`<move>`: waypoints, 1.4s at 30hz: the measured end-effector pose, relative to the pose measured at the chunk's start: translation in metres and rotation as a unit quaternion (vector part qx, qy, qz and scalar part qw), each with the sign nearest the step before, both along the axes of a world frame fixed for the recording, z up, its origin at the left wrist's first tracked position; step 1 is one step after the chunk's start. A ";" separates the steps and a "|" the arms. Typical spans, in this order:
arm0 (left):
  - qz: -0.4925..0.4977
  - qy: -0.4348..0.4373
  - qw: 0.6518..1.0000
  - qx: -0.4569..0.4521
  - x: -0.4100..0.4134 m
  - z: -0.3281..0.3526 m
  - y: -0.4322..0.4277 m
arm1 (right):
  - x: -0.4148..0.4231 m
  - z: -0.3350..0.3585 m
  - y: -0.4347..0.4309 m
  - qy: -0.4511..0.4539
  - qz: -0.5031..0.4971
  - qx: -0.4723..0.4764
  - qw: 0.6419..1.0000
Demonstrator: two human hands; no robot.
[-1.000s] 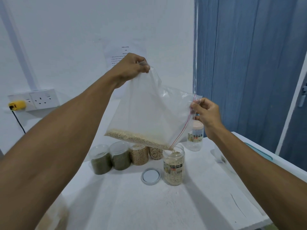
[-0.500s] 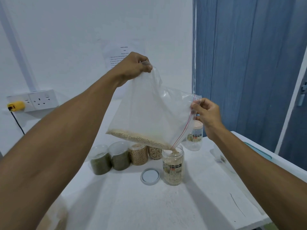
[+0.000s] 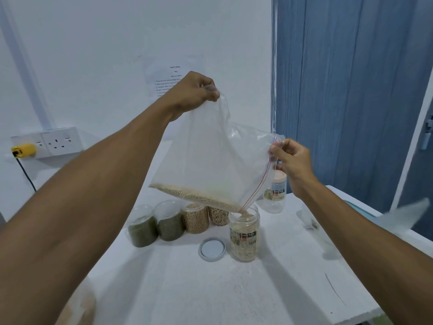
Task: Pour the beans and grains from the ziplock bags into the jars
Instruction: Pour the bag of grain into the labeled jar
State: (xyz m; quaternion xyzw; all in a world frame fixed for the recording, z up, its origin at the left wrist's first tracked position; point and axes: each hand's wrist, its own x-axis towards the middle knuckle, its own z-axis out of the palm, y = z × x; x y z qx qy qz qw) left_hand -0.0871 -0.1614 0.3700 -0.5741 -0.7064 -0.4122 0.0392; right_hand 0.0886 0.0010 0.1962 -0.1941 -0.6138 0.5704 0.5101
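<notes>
The clear bag [image 3: 210,156], held between the hands, hides the tops of two jars [image 3: 195,219] behind it. Left hand [image 3: 192,92] pinches its raised corner, right hand [image 3: 293,160] its zip edge; pale grains [image 3: 194,195] trickle into the open jar [image 3: 244,235] below the right hand

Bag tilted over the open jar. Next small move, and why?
Probably lift the left hand slightly to steepen the ziplock bag: grains lie along its lower edge, its low corner sits at the mouth of the open jar, and the right hand pinches the zip edge.
</notes>
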 end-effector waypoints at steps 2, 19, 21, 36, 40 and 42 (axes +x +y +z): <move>0.002 0.001 1.000 -0.002 0.001 -0.001 0.002 | 0.001 0.000 0.001 0.000 0.000 0.001 1.000; -0.015 -0.015 1.000 0.007 0.001 -0.005 0.003 | 0.003 0.000 0.004 -0.006 -0.004 0.002 1.000; -0.013 -0.011 1.000 0.007 0.002 -0.003 0.004 | 0.003 0.000 0.004 -0.004 -0.008 0.003 1.000; -0.011 -0.005 1.000 0.020 0.001 -0.008 0.015 | 0.005 -0.003 0.009 -0.008 -0.020 0.002 1.000; -0.005 0.004 1.000 0.018 0.002 -0.006 0.017 | 0.004 -0.006 0.010 -0.010 -0.024 -0.003 1.000; -0.002 0.005 1.000 0.014 0.002 -0.008 0.018 | 0.004 -0.007 0.011 -0.011 -0.026 -0.004 1.000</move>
